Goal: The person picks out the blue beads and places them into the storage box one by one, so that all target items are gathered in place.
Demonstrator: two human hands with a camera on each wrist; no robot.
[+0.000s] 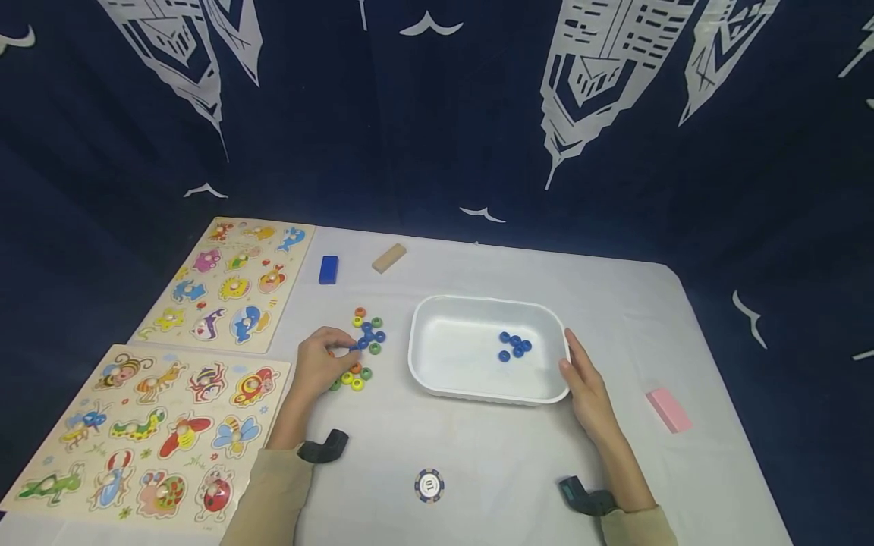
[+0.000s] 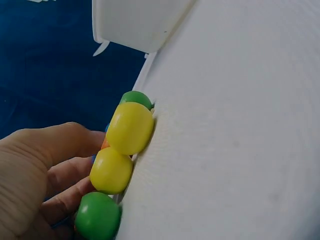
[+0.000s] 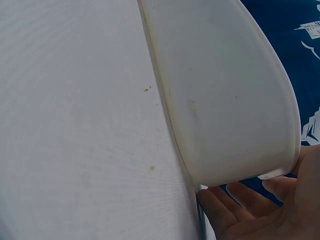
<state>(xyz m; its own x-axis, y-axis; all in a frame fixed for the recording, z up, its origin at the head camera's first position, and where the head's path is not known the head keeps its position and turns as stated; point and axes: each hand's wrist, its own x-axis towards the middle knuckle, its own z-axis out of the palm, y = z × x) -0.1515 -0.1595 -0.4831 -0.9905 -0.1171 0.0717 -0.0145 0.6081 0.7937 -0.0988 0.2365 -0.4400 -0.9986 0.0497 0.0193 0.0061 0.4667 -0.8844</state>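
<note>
In the head view, my left hand [image 1: 324, 362] is at a cluster of round beads, thumb and index finger pinching a blue bead [image 1: 353, 348]. Orange, yellow, green and blue beads lie around those fingertips. From the left wrist, yellow beads [image 2: 131, 128] and a green bead [image 2: 98, 216] stand in front of the fingers and partly hide them. A white tray [image 1: 471, 390] sits to the right, with several blue beads [image 1: 515, 341] inside it. My right hand [image 1: 586, 383] holds the tray's right end, thumb at the rim and fingers along the outer wall [image 3: 240, 100].
Two wooden picture puzzle boards [image 1: 273, 334] [image 1: 146, 440] lie at the left. Behind the beads are a blue block [image 1: 328, 270] and a tan block [image 1: 389, 258]. A pink block [image 1: 669, 410] is at the right, and a round poker chip [image 1: 429, 485] lies in front.
</note>
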